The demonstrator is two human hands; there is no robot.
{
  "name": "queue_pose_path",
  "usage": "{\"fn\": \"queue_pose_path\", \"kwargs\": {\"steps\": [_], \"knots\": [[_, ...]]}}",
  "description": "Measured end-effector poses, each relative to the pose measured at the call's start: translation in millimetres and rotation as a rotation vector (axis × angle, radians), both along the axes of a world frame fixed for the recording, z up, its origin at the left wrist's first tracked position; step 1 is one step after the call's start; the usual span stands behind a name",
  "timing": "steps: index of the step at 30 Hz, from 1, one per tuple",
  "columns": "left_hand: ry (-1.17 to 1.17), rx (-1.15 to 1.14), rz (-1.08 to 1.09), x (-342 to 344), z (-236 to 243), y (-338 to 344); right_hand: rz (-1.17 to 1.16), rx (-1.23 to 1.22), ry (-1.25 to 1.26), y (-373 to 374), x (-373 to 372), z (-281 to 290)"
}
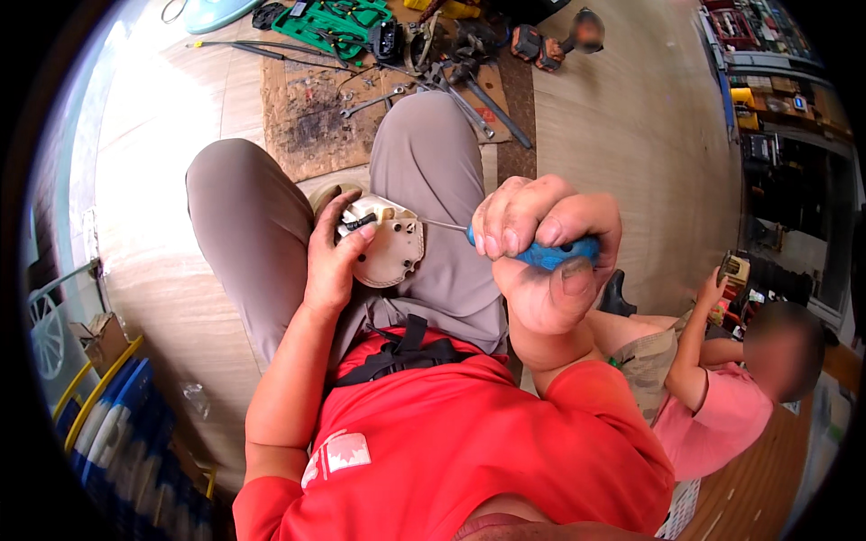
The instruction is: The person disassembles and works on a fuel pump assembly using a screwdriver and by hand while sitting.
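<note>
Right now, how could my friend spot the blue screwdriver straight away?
Find the big red shirt, then go up to the right hand. It grips the screwdriver, whose thin metal shaft points left toward the round cream part in the left hand. Its bright blue handle sets it apart from that pale part and the grey trousers.

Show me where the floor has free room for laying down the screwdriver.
For the screwdriver, bare floor lies between the brown strip and shelves, below the orange-black tool; another patch, left of the left knee. Crowded: the cardboard around the wrenches and green tool case.
</note>
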State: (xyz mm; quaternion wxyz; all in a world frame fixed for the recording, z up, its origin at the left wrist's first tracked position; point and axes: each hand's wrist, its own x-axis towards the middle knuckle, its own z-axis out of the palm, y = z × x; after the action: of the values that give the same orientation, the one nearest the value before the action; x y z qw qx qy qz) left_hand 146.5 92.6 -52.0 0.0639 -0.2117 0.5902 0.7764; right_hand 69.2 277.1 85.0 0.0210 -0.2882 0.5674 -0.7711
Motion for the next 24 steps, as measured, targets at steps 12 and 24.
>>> {"fn": "queue_pose_path", "kwargs": {"steps": [12, 24], "knots": [[-0.020, -0.074, -0.008, 1.0, -13.3, -0.2, 0.001, -0.174, -0.036, -6.5, 6.9, -24.8], [0.009, -0.052, -0.022, -2.2, -6.7, 10.3, -0.007, 0.004, 0.126, -8.3, 9.3, -22.2]]}}
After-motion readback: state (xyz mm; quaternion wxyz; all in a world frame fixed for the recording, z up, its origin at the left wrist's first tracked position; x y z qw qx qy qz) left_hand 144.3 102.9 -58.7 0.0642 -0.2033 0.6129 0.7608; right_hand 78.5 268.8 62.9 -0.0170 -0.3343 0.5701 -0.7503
